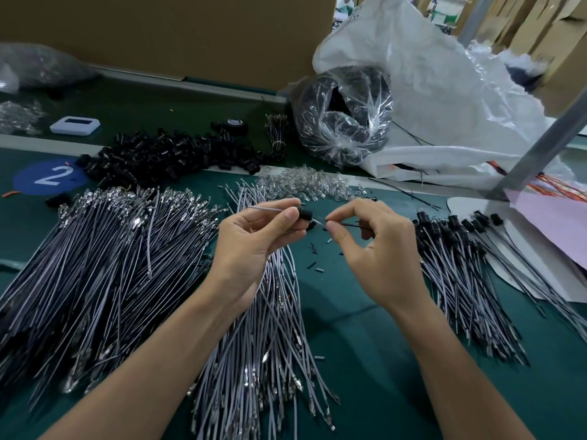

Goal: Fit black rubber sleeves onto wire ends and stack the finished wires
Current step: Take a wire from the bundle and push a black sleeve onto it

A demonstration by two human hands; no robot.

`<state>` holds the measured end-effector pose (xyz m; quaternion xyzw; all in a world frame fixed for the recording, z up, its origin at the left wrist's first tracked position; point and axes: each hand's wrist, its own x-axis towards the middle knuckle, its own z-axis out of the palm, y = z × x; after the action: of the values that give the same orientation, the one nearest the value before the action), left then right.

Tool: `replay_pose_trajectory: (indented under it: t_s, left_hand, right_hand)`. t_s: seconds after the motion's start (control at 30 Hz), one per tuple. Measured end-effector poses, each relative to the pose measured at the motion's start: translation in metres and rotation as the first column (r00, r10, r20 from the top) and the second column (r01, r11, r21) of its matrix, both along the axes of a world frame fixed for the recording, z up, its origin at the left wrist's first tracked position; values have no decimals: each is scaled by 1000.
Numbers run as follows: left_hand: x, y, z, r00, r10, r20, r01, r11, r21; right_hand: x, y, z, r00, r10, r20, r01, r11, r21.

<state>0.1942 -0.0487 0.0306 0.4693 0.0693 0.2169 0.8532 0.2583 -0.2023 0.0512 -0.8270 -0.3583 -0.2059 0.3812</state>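
Note:
My left hand (254,239) pinches a black rubber sleeve (304,215) between thumb and fingers, and a grey wire (263,209) sticks out to the left of it. My right hand (371,246) pinches a thin black wire (349,224) near its tip, which points at the sleeve a short way off. Bare grey wires lie in a big pile (104,265) at the left and in a second pile (270,328) under my hands. Wires with sleeves fitted lie stacked (460,274) at the right. Loose black sleeves (168,157) are heaped at the back.
Clear plastic parts (308,185) lie behind my hands. A clear bag of black parts (343,115) and a large white plastic bag (444,100) stand at the back right. A metal post (540,147) slants at the right. A white device (75,125) sits back left.

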Motion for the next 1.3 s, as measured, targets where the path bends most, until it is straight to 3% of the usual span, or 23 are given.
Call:
replay_pose_trajectory:
  t_s: [0.63,0.8,1.1,1.3]
  left_hand:
    - [-1,-3,-2,999,-38,29,36,997,61]
    - [-2,-2,-2,999,-48,17,46,993,110]
    - [-1,-2,-4,999,-21,35,17,993,120]
    - [-1,-3,-3,999,-30,28,27,994,106]
  right_hand:
    - [-3,4,-5,988,10,157,-19,998,52]
    - [-2,2,-5,992,-28,122,16,995,100]
    - [-4,4,-5,997,14,71,-17,999,47]
    - [-2,3,-4,999,27,38,-32,988,153]
